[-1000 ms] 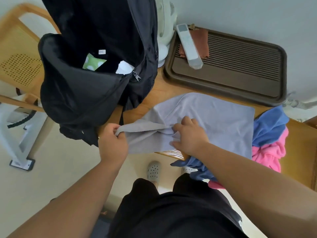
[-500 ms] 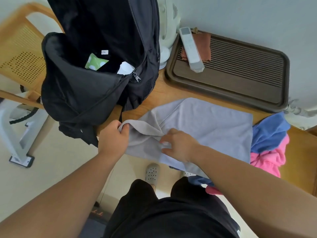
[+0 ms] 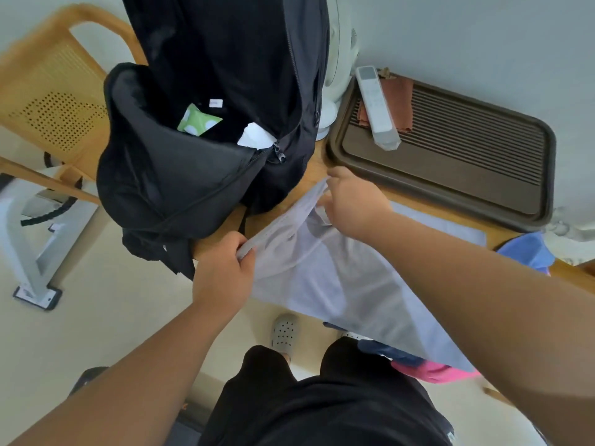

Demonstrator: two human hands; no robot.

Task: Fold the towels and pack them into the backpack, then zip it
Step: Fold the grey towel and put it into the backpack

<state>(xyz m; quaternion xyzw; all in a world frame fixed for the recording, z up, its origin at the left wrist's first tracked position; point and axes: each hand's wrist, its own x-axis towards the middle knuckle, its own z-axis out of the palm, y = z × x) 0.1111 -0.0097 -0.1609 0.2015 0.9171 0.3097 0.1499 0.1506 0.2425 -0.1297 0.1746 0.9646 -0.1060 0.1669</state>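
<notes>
- The pale floor (image 3: 96,317) and the grey-white wall (image 3: 467,43) frame a wooden table (image 3: 314,167) seen from above.
- A black backpack (image 3: 199,175) stands at the table's left end, partly overhanging the edge. Its main compartment is wide open and the zip pull (image 3: 279,154) sits at the right end of the opening.
- Inside the backpack are a green-and-white packet (image 3: 198,120) and a white item (image 3: 256,138); I cannot tell what else it holds.
- A dark brown slatted tray (image 3: 483,188) lies against the wall, holding a white remote (image 3: 376,107) that rests across a brown cloth (image 3: 401,101).
- The grey towel (image 3: 338,284) lies on the table between backpack and tray and hangs over the near edge.
- The left hand (image 3: 222,268) grips one end of the towel's left edge with curled fingers, just beside the backpack's base.
- The right hand (image 3: 354,201) pinches the same edge farther up, near the tray's corner, and the edge runs taut between the hands.
- A blue towel (image 3: 528,252) lies to the right, and a pink towel (image 3: 431,371) shows below the grey one.
- A wooden chair (image 3: 48,101) stands behind the backpack, and a white fan (image 3: 341,59) stands between the backpack and the tray.
</notes>
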